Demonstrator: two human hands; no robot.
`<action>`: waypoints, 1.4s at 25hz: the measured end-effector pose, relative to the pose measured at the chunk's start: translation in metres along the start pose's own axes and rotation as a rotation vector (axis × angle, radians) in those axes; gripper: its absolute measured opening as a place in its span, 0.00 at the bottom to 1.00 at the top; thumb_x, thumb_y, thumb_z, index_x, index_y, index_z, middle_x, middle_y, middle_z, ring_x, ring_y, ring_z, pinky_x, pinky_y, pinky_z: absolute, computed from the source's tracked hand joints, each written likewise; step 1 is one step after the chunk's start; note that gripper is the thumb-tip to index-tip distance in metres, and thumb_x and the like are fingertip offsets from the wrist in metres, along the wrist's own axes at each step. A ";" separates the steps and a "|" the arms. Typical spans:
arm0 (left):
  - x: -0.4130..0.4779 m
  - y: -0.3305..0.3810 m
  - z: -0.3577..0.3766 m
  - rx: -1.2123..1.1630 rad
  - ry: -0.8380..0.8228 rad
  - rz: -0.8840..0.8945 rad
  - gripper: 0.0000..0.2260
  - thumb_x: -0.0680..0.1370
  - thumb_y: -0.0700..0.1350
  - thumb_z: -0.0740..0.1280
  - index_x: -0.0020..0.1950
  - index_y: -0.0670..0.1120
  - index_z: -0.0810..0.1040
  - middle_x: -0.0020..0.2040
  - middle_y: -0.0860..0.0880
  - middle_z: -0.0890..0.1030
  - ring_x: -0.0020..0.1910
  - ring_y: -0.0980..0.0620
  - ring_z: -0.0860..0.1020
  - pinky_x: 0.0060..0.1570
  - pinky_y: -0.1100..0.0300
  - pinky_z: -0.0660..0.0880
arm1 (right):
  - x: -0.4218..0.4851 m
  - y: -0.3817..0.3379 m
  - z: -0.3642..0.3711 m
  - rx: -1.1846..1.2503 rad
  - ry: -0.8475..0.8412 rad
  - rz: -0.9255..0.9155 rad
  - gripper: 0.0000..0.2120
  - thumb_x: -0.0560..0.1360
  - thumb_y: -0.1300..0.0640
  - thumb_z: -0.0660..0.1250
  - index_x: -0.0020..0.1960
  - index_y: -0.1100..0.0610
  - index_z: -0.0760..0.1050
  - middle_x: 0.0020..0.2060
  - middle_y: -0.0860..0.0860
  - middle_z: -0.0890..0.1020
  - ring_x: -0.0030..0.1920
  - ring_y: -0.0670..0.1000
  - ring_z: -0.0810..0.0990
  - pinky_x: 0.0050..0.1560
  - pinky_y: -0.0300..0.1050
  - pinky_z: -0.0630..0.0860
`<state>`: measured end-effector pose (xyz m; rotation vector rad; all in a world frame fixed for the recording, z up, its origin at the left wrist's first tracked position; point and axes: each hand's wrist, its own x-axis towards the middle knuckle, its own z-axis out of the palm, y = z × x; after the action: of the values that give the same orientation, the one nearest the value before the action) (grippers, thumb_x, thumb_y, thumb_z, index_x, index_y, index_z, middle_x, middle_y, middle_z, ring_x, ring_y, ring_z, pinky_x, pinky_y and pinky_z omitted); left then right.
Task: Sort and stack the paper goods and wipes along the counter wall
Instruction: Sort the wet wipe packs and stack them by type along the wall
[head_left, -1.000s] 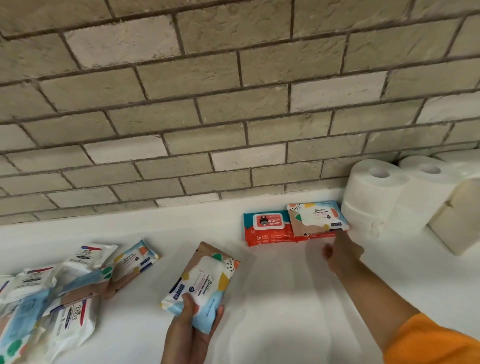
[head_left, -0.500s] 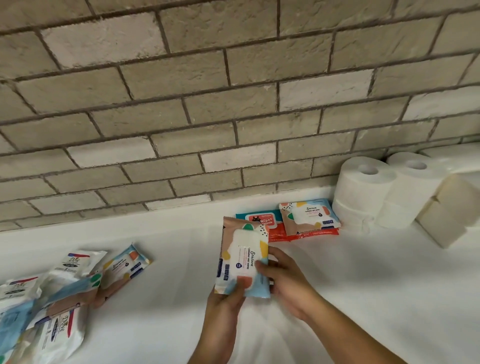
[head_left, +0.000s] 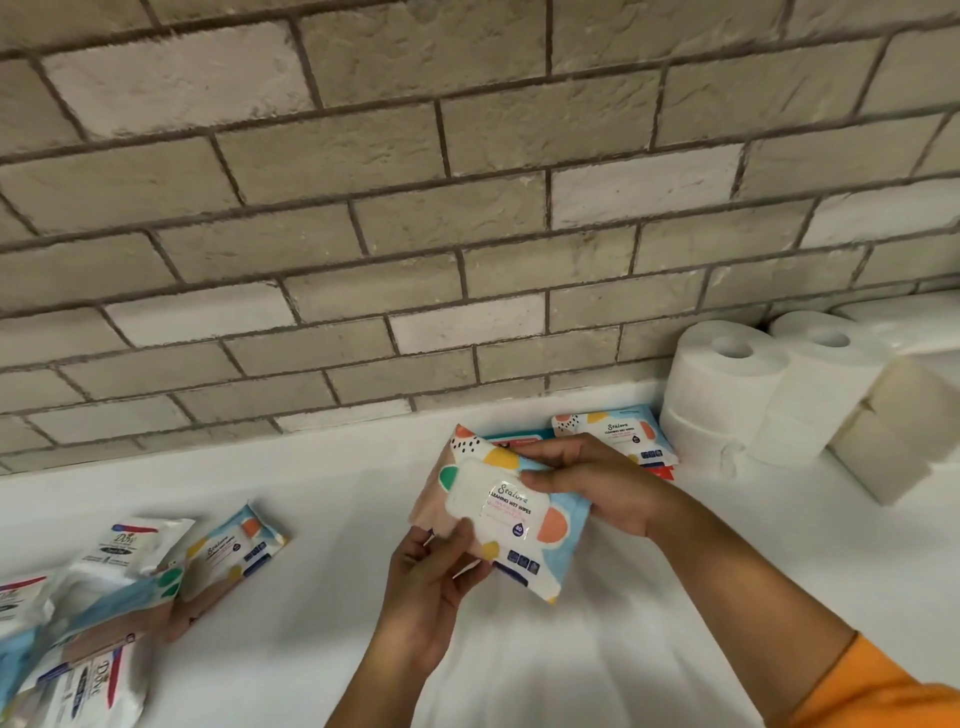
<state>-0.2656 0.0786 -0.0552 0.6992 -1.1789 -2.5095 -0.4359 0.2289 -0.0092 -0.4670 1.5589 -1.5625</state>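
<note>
The wipes pack (head_left: 511, 514), with its white lid and coloured blotches, is held above the counter (head_left: 322, 654), tilted, a little in front of the wall (head_left: 363, 208). The left hand (head_left: 431, 597) grips its lower left edge, thumb on the front and fingers curled behind. The right hand (head_left: 597, 488) holds the upper right side, thumb pressed at the lid's edge and fingers round the back. Just behind the pack, against the wall, a matching pack (head_left: 618, 431) lies flat on a red pack (head_left: 662, 472), which the right hand partly hides. Touching that stack on the right stand white toilet rolls (head_left: 727, 374), two high, with beige rolls (head_left: 893, 431) beside them lying on their sides. Well apart on the left, a loose pile of packs (head_left: 93, 597) spreads over the counter, some white, some blue, overlapping. One more patterned pack (head_left: 234, 551) lies at the pile's right edge. An orange sleeve (head_left: 878, 691) covers the right arm at the bottom corner.
</note>
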 end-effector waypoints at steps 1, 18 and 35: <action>0.003 -0.004 0.001 -0.026 0.014 0.007 0.18 0.72 0.37 0.71 0.62 0.43 0.81 0.56 0.39 0.85 0.45 0.45 0.86 0.40 0.55 0.83 | -0.001 0.001 -0.001 0.065 0.026 -0.022 0.24 0.70 0.63 0.75 0.65 0.57 0.80 0.58 0.57 0.86 0.58 0.59 0.84 0.57 0.51 0.81; 0.121 -0.041 0.033 -0.035 0.292 -0.178 0.19 0.75 0.31 0.70 0.66 0.40 0.78 0.53 0.39 0.86 0.51 0.43 0.85 0.42 0.55 0.85 | 0.078 0.058 -0.012 -0.471 0.713 -0.039 0.17 0.80 0.58 0.68 0.68 0.56 0.75 0.58 0.54 0.83 0.50 0.50 0.81 0.38 0.35 0.77; 0.095 -0.018 -0.011 0.381 0.267 -0.260 0.19 0.77 0.44 0.72 0.65 0.48 0.71 0.52 0.40 0.84 0.42 0.44 0.80 0.37 0.55 0.75 | 0.057 0.082 -0.014 -0.863 0.916 -0.044 0.19 0.78 0.47 0.68 0.66 0.51 0.73 0.58 0.54 0.80 0.59 0.58 0.78 0.49 0.51 0.80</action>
<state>-0.3403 0.0409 -0.1038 1.3158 -1.5629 -2.3011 -0.4541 0.2053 -0.1058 -0.2177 2.9607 -1.0841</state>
